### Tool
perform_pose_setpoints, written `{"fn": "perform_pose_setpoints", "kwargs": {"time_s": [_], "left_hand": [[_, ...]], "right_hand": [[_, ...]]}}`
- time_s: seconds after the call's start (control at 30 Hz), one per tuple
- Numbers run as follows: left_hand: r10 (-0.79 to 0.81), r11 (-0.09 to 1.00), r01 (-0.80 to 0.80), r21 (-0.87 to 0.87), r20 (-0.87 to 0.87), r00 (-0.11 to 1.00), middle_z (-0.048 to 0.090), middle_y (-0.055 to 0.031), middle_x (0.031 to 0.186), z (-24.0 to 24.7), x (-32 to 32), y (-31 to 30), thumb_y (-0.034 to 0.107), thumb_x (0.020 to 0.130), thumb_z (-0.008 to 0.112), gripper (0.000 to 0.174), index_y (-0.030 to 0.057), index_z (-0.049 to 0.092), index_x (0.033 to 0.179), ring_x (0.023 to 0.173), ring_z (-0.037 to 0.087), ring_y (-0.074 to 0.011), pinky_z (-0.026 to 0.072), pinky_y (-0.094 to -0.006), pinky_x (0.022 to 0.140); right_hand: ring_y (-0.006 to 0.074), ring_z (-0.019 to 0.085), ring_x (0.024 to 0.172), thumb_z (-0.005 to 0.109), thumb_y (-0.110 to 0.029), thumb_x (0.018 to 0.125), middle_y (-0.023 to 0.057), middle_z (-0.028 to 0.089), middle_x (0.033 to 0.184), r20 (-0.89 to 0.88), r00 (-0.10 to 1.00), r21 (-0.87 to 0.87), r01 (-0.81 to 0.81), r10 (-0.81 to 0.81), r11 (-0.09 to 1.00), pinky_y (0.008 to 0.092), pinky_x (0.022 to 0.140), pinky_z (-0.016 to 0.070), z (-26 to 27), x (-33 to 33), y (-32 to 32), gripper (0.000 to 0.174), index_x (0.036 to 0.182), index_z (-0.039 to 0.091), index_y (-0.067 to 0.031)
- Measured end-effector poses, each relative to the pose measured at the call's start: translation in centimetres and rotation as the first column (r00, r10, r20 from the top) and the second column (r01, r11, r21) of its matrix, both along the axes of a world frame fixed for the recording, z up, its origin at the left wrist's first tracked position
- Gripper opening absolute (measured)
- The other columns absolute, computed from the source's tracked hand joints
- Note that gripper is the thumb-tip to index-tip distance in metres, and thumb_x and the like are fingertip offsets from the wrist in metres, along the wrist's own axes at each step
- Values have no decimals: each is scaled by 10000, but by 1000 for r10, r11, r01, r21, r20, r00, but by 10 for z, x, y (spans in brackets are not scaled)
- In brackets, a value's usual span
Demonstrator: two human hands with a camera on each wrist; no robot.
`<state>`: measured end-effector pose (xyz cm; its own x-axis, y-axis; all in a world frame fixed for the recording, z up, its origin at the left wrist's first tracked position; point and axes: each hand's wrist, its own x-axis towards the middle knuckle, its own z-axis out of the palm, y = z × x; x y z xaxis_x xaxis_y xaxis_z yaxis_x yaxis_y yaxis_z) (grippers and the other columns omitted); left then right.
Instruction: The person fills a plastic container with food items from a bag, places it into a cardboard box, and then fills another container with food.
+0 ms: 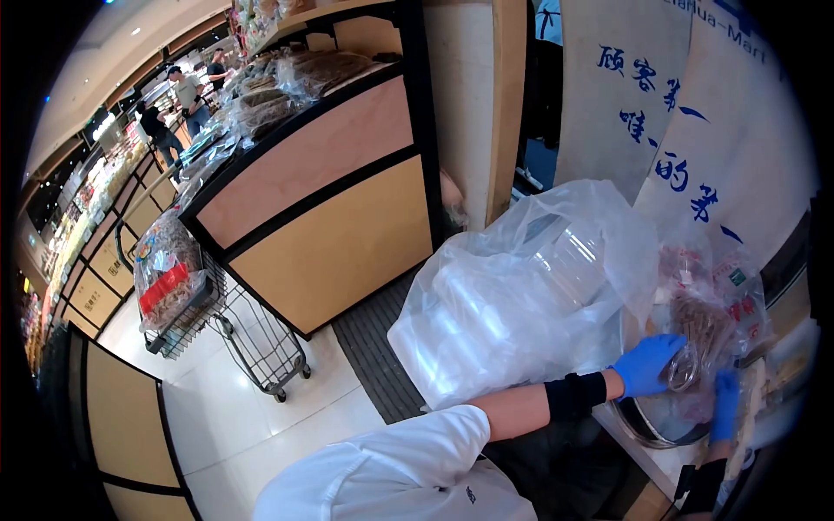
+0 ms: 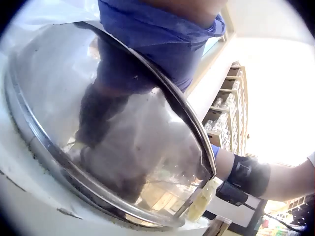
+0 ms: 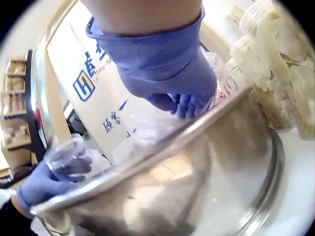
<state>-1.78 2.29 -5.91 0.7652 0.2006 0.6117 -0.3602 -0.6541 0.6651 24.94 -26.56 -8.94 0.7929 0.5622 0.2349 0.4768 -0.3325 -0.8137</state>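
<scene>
My left hand [image 1: 647, 365], in a blue glove, grips a clear plastic jar [image 3: 66, 150] over the metal basin [image 3: 197, 172]. The jar's round rim shows beside the fingers in the head view. My right hand [image 3: 167, 78], also blue-gloved, reaches over the basin's rim with its fingers bent downward; I cannot tell whether they hold anything. Between the hands lies a clear plastic bag [image 1: 737, 300] with red print, with brownish strips of food [image 1: 695, 326] at its opening. In the left wrist view the basin's wall hides the left fingers.
A large translucent bag [image 1: 460, 339] of stacked clear containers stands left of the basin. Clear jars of pale strips [image 3: 290, 73] stand to its right. Behind hangs a white curtain [image 1: 608, 113] with blue writing. A shopping cart [image 1: 261, 339] and a display counter [image 1: 330, 234] are farther left.
</scene>
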Motion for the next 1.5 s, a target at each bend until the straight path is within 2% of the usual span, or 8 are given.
{"fn": "perform_pose_setpoints", "kwargs": {"time_s": [0.1,0.3,0.37,0.47,0.57,1.1,1.3,1.5], "left_hand": [[-95,995,94,-18,-90,991,521,-223,1206,9,-6,2,283,726,732,732,16,416,1330,1110,525,-386,429,-437,949],[-151,987,150,55,-1,989,545,-198,1178,20,-15,3,287,720,739,697,41,446,1302,1080,545,-372,444,-430,931],[-188,982,189,5,-89,978,550,-194,1177,26,-18,3,303,726,737,686,51,454,1297,1075,549,-372,444,-430,933],[-182,983,183,3,-94,979,552,-194,1178,27,-18,3,304,736,730,667,59,461,1295,1073,550,-372,447,-431,926],[-166,986,168,10,-109,980,552,-195,1179,30,-20,3,295,750,717,643,60,465,1292,1074,549,-373,447,-432,924],[-104,993,109,53,-88,991,516,-195,1250,12,-10,1,283,750,700,713,37,408,1352,1119,528,-359,424,-422,960],[-100,993,106,49,-123,987,524,-188,1233,19,-15,1,288,746,704,699,37,422,1335,1114,531,-355,427,-420,952],[-93,994,99,54,-102,990,532,-176,1194,17,-14,1,293,740,712,699,56,426,1332,1094,536,-351,430,-416,933]], "right_hand": [[163,570,862,519,-175,916,76,599,971,340,935,-403,54,95,914,312,808,468,-29,14,4,259,1127,591,-42],[188,572,851,466,-36,841,126,612,967,-224,965,-291,64,-133,954,365,778,468,32,-29,59,259,1077,556,17],[87,515,716,456,-129,920,57,562,806,-25,1000,-327,-2,-6,945,242,626,440,15,9,59,218,1077,559,-18],[286,596,800,491,-37,860,178,620,997,652,667,-588,144,361,796,408,806,466,-65,132,30,258,1103,545,28],[294,595,848,506,-57,864,186,619,1026,506,829,-489,49,238,871,399,830,462,-41,76,59,289,1138,537,31],[344,571,1095,571,-118,877,245,597,1166,483,866,-309,30,130,951,375,972,424,3,18,85,477,1310,472,55],[330,621,949,609,-130,853,249,620,1072,371,928,-594,217,25,774,369,827,491,36,-15,100,414,1205,515,67],[317,628,764,631,-164,812,216,643,880,467,865,-345,-12,183,939,405,666,494,2,25,84,354,1063,539,68]]}}
